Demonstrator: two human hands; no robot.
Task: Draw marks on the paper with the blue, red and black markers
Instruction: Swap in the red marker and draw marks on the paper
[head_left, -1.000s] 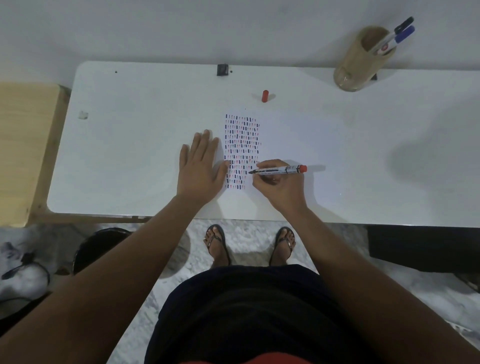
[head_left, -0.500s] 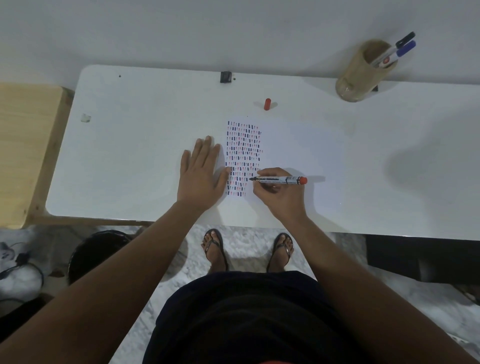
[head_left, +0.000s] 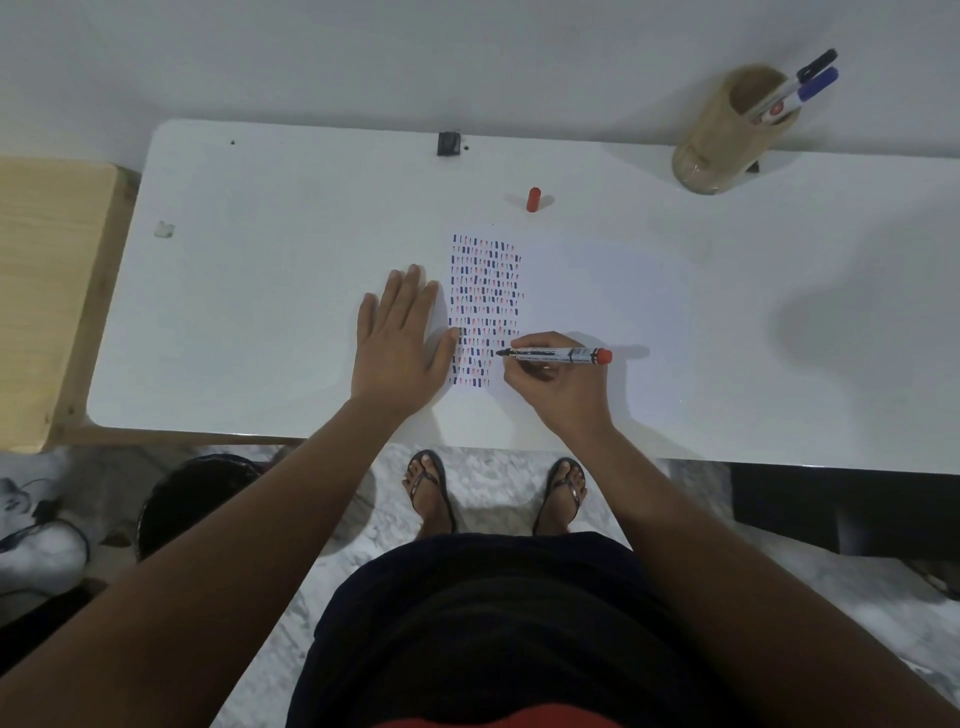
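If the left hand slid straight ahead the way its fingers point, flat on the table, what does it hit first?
Nothing close. The left hand points toward the table's far edge, beside the marked paper. The way looks free up to the small black object near that edge, which it may pass or clip.

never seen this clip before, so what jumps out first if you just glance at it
The block of short blue, red and dark marks on the paper in the middle of the white table catches the eye first. The right hand holds a red marker with its tip at the block's right edge, while the left hand lies flat beside it. Farther back stands a red cap, and a wooden cup with two markers sits at the far right.
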